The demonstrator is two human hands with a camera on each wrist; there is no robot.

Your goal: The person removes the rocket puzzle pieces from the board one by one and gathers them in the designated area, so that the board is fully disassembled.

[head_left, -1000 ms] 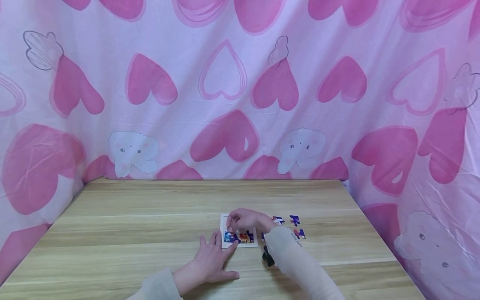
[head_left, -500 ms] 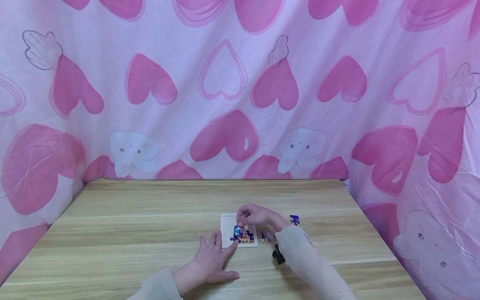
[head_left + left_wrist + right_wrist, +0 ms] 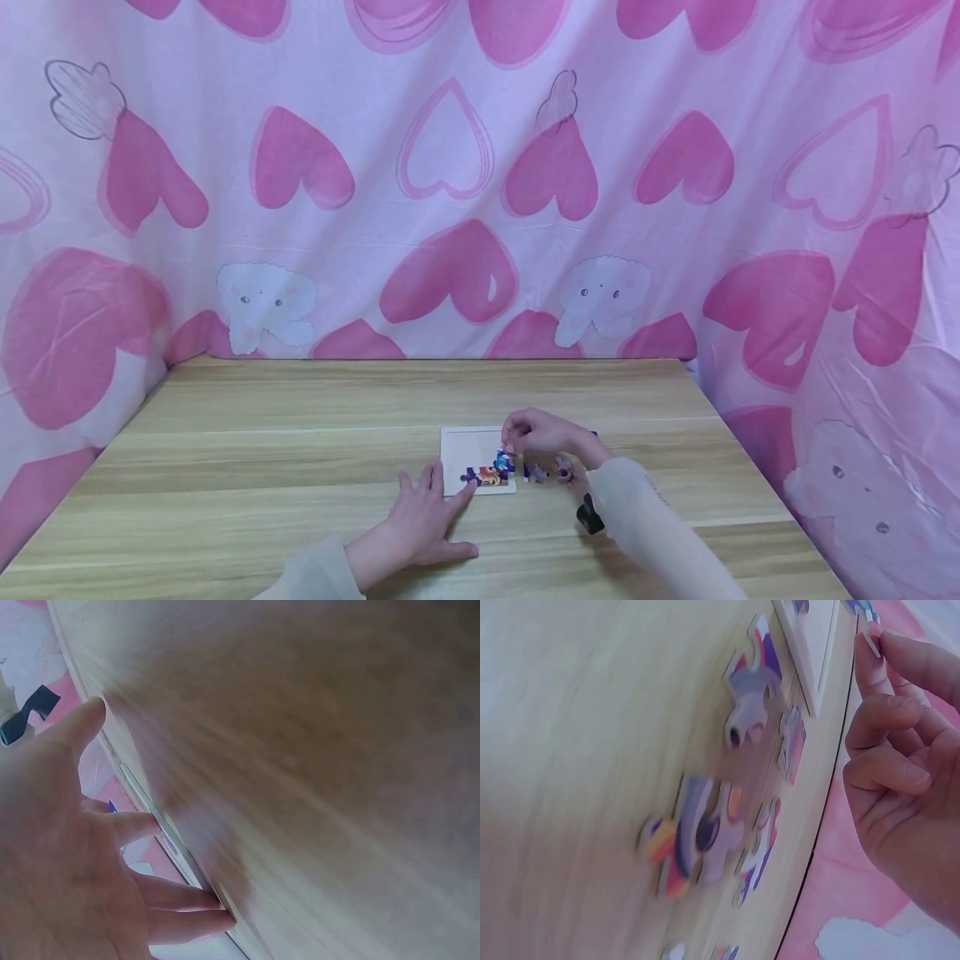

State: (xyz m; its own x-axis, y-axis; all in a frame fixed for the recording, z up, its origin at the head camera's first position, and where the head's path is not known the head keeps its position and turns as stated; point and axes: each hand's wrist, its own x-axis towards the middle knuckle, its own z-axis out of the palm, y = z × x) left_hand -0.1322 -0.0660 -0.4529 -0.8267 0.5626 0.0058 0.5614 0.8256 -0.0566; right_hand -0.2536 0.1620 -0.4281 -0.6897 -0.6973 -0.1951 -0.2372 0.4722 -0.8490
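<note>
My right hand (image 3: 547,432) pinches a blue puzzle piece (image 3: 503,461) between thumb and forefinger over the right side of the white puzzle tray (image 3: 453,450). The right wrist view shows that piece edge-on (image 3: 873,643) at the fingertips, the other fingers curled below. Inside the tray, along its near side, lie purple and orange puzzle pieces (image 3: 489,476). My left hand (image 3: 427,521) is spread, its fingertips at the tray's left and near edges. In the left wrist view, the straight fingers of the left hand (image 3: 67,862) reach the tray's rim.
Several loose puzzle pieces (image 3: 705,832) lie on the wooden table (image 3: 300,467) to the tray's right, partly under my right arm. A black strap (image 3: 589,515) sits at the right wrist. Behind the table hangs a pink heart-patterned curtain (image 3: 450,275).
My right hand has carried the blue puzzle piece from the tray's left side to its right side. My left hand has stayed in place.
</note>
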